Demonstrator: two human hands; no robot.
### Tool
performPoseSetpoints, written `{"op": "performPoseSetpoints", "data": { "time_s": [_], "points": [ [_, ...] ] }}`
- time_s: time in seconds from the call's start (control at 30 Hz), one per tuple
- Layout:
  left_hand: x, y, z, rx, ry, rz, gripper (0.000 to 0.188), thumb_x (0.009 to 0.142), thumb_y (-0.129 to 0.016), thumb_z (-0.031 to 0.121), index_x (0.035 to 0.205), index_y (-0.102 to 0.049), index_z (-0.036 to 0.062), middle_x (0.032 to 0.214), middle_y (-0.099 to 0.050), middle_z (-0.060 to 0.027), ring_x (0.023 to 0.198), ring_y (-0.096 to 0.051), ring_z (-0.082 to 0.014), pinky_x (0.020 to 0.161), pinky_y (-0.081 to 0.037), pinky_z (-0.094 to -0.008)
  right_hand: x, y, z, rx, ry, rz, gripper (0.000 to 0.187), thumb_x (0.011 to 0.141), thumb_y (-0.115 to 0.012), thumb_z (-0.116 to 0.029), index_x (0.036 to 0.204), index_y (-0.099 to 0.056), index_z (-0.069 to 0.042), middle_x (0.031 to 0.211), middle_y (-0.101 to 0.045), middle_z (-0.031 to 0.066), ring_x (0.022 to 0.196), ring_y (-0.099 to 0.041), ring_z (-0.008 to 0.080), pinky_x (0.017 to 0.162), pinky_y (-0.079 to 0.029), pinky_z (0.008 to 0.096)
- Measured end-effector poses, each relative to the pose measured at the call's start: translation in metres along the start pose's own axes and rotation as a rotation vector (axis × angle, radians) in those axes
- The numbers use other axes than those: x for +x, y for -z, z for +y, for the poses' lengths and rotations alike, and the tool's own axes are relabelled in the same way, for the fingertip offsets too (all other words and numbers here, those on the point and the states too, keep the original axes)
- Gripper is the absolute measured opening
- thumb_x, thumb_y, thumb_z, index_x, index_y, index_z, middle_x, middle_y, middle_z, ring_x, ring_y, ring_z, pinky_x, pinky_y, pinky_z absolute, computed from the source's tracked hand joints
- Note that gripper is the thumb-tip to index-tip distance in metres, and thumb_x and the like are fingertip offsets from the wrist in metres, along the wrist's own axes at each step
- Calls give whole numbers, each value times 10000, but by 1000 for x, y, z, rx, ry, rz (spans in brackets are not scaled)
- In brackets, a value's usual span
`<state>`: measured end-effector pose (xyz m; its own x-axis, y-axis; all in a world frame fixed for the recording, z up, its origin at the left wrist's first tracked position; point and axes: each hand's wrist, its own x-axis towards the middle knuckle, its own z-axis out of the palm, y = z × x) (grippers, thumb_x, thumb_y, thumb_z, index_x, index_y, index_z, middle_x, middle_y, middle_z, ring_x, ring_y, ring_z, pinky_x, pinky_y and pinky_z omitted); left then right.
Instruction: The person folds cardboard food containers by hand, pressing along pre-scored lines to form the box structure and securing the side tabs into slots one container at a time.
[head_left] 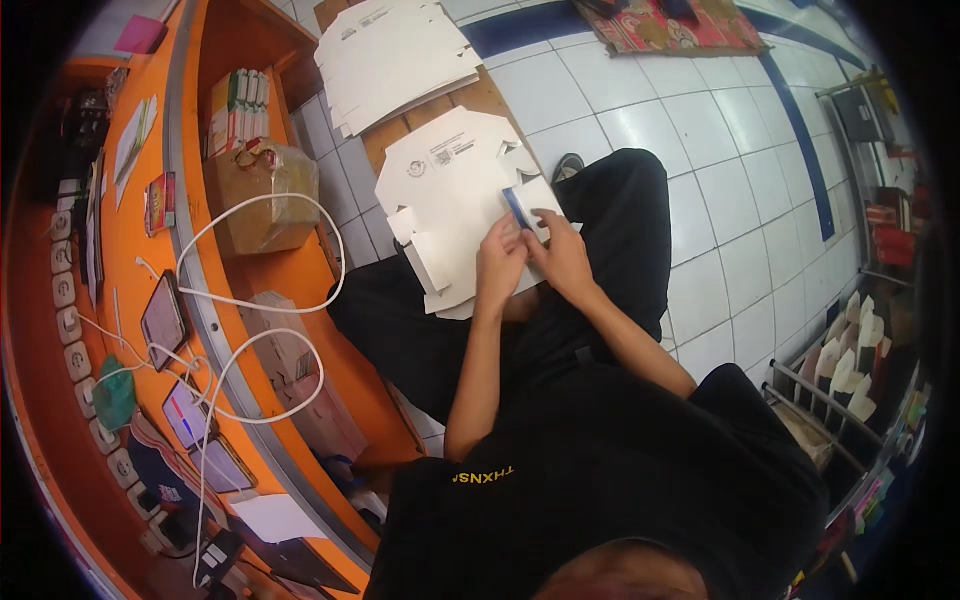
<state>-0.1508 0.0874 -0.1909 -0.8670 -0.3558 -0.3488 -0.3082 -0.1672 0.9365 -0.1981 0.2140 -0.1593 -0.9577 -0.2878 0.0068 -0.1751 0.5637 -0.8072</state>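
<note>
A white die-cut cardboard box blank (445,200) lies in front of me on a wooden bench (482,97), with small print near its far edge. Its left side flap is partly folded up. On the right, a side flap with a blue face (517,206) stands raised. My left hand (502,262) pinches the near end of this flap with closed fingers. Close beside it, my right hand (562,256) has its fingers bent around the flap's right side. The exact fingertip contact is partly hidden. More flat white box blanks (400,60) are stacked farther along the bench.
An orange counter (222,345) runs along my left, carrying phones (163,320), looping white cables (343,250) and several sockets (75,360). A taped brown carton (265,200) sits on its shelf. Metal racks (830,410) stand right; a patterned red mat (670,28) lies on the tiled floor.
</note>
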Motion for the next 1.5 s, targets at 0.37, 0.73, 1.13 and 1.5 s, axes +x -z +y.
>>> {"op": "performPoseSetpoints", "data": {
  "time_s": [0.37,0.73,1.13,1.5],
  "points": [
    [-16,156,45,267,115,475,362,1034,-609,223,1298,-650,-22,1104,-727,-141,929,-686,-213,829,-553,-341,13,2,-3,19,-78,-54,313,960,-635,-162,1189,-704,41,1030,-715,312,946,-714,456,852,-552,488],
    [-14,116,71,-207,190,58,565,937,-775,299,1341,-604,-58,1219,-688,-131,1068,-671,-199,939,-522,-324,15,15,-1,121,-101,-18,302,983,-601,-108,1244,-686,19,977,-714,272,835,-721,376,775,-563,418],
    [0,78,55,-443,157,311,473,916,-811,230,1285,-595,30,1233,-664,-69,1075,-649,-185,816,-570,-368,-15,12,-65,-82,793,-275,301,837,-785,-92,1119,-681,-78,1071,-659,85,997,-632,278,995,-467,472],
    [-10,55,57,-310,20,274,366,966,-768,211,1232,-590,35,1124,-658,-48,990,-654,-144,775,-579,-323,-10,-16,-67,133,194,-77,118,901,-740,-57,941,-647,4,844,-632,162,797,-611,336,736,-489,420]
  ]
}}
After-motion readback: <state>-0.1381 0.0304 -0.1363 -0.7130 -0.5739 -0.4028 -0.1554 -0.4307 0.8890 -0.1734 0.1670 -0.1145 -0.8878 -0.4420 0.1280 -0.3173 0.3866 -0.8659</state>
